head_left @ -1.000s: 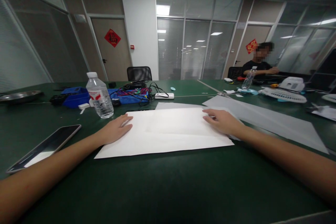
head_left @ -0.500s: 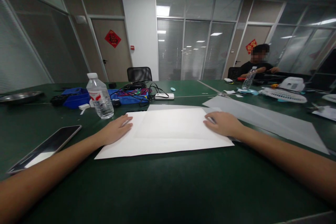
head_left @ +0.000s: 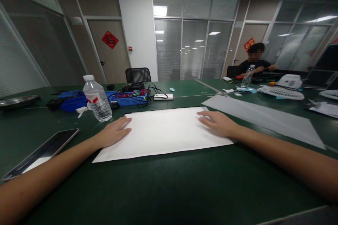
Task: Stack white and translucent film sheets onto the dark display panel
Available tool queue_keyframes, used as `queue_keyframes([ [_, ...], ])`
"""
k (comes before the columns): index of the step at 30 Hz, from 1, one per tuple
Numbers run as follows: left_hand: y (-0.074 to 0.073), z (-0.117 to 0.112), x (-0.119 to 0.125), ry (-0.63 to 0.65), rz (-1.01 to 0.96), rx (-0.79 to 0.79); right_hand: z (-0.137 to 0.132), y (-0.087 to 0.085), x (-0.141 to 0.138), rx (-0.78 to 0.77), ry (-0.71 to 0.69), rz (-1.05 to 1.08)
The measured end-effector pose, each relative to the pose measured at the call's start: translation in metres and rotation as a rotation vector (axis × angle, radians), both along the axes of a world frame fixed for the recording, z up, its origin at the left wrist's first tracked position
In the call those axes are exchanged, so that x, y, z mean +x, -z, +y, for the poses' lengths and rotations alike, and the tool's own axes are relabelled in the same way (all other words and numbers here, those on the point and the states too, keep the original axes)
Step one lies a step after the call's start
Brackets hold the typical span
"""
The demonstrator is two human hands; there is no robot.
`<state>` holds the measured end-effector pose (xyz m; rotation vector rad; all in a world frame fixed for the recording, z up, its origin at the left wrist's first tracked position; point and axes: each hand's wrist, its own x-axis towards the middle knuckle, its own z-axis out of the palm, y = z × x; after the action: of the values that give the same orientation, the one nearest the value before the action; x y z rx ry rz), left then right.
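While the left hand (head_left: 114,133) and right hand (head_left: 219,123) rest spread and released on its two sides, the white paper (head_left: 163,133) lies flat between and beneath them on the table (head_left: 169,186). Just beyond the left hand stands a bottle (head_left: 98,102); to that hand's left, a phone (head_left: 43,151); beyond the right, another sheet (head_left: 266,121).

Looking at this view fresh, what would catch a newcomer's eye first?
Most likely the bright white paper in mid-picture on the green table, with the left hand and right hand at its two sides. Next, the clear bottle beyond the left hand, and the red diamond sign on the door behind, at left.
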<state>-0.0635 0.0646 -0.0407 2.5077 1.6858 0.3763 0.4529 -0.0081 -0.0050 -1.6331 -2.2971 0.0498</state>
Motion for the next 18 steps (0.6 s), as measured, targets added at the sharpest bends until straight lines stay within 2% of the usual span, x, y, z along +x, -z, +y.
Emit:
queue_keyframes([
  [3,0.0,0.002,-0.003,0.042,0.008,-0.013,0.015,0.003,0.018,0.034,0.207,-0.085],
  [6,-0.002,0.002,-0.004,0.051,-0.007,-0.007,0.023,0.006,0.031,0.033,0.271,-0.13],
  [12,-0.004,-0.001,-0.003,0.022,-0.095,-0.022,0.022,0.007,0.025,-0.001,0.214,-0.15],
  [18,-0.005,-0.004,-0.003,0.016,-0.235,-0.071,0.026,0.008,0.029,-0.043,0.094,-0.052],
])
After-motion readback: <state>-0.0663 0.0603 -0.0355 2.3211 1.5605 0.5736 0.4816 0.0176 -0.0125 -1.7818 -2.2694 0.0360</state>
